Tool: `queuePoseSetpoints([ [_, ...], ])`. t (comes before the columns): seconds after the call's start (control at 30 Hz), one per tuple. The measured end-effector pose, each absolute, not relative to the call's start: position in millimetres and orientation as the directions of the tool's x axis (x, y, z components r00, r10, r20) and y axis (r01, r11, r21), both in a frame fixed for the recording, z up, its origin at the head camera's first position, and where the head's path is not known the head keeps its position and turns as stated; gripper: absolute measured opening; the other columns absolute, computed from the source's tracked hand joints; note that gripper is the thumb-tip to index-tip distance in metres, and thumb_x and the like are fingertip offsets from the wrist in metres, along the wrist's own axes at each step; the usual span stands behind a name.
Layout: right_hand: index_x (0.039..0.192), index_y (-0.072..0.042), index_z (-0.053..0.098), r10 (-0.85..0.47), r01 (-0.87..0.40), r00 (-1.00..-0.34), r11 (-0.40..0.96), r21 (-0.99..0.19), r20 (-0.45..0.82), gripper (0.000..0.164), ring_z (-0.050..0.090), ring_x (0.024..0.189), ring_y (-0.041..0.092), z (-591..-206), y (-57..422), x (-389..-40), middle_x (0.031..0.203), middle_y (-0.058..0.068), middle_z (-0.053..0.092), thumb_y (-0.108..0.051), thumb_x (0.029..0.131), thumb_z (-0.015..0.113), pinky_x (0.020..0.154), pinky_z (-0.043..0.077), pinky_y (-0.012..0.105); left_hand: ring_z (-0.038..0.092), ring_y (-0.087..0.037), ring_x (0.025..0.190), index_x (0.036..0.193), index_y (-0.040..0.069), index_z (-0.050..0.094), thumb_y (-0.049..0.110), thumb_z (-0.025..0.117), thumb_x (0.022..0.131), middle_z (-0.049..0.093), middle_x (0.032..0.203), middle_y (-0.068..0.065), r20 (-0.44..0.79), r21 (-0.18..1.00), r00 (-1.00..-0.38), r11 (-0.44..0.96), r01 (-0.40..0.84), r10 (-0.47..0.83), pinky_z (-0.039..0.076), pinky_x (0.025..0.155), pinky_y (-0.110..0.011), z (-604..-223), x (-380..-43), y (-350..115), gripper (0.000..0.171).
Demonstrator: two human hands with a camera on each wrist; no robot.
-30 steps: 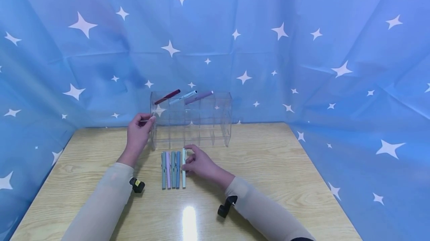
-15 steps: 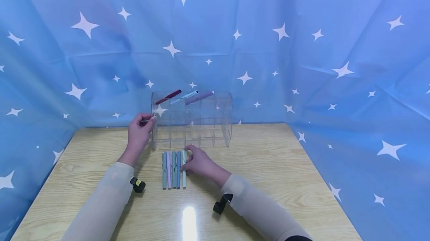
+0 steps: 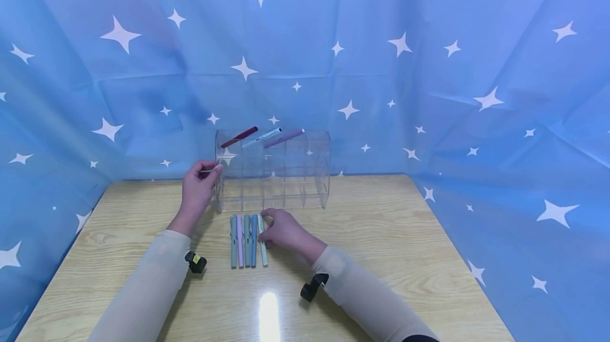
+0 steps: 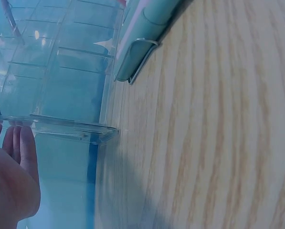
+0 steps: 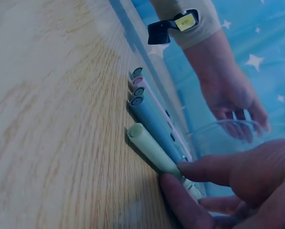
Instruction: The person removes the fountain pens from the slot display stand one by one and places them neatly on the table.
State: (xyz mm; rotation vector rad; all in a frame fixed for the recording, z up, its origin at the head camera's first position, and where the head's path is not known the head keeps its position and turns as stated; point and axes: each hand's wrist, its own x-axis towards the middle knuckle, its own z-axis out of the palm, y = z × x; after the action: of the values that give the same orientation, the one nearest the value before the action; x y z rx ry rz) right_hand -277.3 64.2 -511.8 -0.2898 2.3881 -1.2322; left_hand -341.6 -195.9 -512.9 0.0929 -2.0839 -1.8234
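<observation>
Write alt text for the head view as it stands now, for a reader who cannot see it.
A person's right hand pinches a pale green pen at a wooden table, just right of four other pens. Behind them, the left hand holds the left side of a clear rack with three slanted pens at its top.

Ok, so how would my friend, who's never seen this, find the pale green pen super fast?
Start at the clear rack on the wooden table, then look at the row of pens in front of it. The pale green pen is at the row's right end. Unlike the others there, it is slanted, and the right hand pinches it.
</observation>
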Motion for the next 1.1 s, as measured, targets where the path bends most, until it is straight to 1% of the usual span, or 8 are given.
queuePoseSetpoints([
  [0.1,0.158,-0.003,0.055,-0.365,0.009,-0.888,0.592,-0.806,-0.279,0.076,0.077,0.077,0.020,-511.7,64.7,-278.2,0.094,0.005,0.075,-0.003,0.091,0.090,0.080,0.064,0.036,0.064,-0.016,0.099,0.126,0.000,0.070,0.030,0.076,0.108,0.068,0.112,-0.002,0.234,0.967,-0.928,0.165,0.193,-0.289,0.056,0.079,-0.019,-512.8,-342.0,-195.5,0.035],
  [0.23,0.159,-0.002,0.054,-0.370,0.029,-0.885,0.562,-0.827,-0.282,0.074,0.078,0.076,0.022,-513.7,66.5,-279.3,0.091,0.007,0.075,-0.001,0.093,0.088,0.073,0.066,0.036,0.064,-0.015,0.099,0.126,0.000,0.070,0.031,0.076,0.108,0.068,0.111,0.000,0.231,0.968,-0.930,0.162,0.190,-0.287,0.056,0.079,-0.019,-512.0,-341.9,-195.0,0.036],
  [0.43,0.162,0.000,0.050,-0.386,0.036,-0.881,0.521,-0.853,-0.273,0.075,0.078,0.074,0.026,-515.2,67.4,-280.2,0.087,0.009,0.074,0.003,0.095,0.084,0.067,0.067,0.036,0.063,-0.013,0.100,0.129,-0.002,0.070,0.030,0.077,0.108,0.068,0.112,-0.002,0.223,0.970,-0.930,0.156,0.184,-0.291,0.055,0.080,-0.018,-507.8,-339.9,-194.8,0.039],
  [0.67,0.163,0.000,0.048,-0.400,0.037,-0.875,0.507,-0.861,-0.273,0.073,0.078,0.072,0.028,-512.9,67.2,-278.8,0.089,0.014,0.074,0.005,0.098,0.080,0.067,0.067,0.037,0.061,-0.009,0.097,0.133,-0.006,0.068,0.021,0.073,0.110,0.067,0.115,-0.004,0.186,0.978,-0.939,0.147,0.149,-0.288,0.054,0.079,-0.016,-498.4,-335.1,-191.3,0.036],
  [0.77,0.163,0.000,0.047,-0.406,0.034,-0.872,0.505,-0.862,-0.272,0.073,0.078,0.072,0.027,-512.6,67.8,-277.9,0.087,0.014,0.075,0.005,0.098,0.079,0.069,0.066,0.036,0.061,-0.009,0.098,0.132,-0.006,0.068,0.022,0.074,0.110,0.067,0.114,-0.004,0.192,0.977,-0.939,0.148,0.155,-0.285,0.054,0.079,-0.016,-498.7,-334.9,-191.7,0.037],
  [0.87,0.164,-0.001,0.046,-0.414,0.039,-0.868,0.493,-0.869,-0.274,0.075,0.078,0.073,0.027,-513.6,69.0,-277.2,0.086,0.013,0.075,0.006,0.097,0.079,0.070,0.066,0.036,0.062,-0.009,0.098,0.132,-0.003,0.069,0.027,0.075,0.109,0.068,0.114,-0.002,0.213,0.973,-0.934,0.154,0.174,-0.286,0.054,0.080,-0.017,-506.1,-338.6,-194.2,0.039],
  [1.1,0.166,-0.001,0.041,-0.417,0.065,-0.867,0.451,-0.890,-0.274,0.080,0.077,0.074,0.027,-515.3,72.8,-277.1,0.088,0.013,0.075,0.004,0.097,0.080,0.072,0.066,0.036,0.062,-0.011,0.099,0.130,-0.004,0.069,0.028,0.076,0.109,0.068,0.115,-0.005,0.224,0.970,-0.933,0.160,0.185,-0.280,0.055,0.081,-0.017,-505.4,-336.7,-193.1,0.039],
])
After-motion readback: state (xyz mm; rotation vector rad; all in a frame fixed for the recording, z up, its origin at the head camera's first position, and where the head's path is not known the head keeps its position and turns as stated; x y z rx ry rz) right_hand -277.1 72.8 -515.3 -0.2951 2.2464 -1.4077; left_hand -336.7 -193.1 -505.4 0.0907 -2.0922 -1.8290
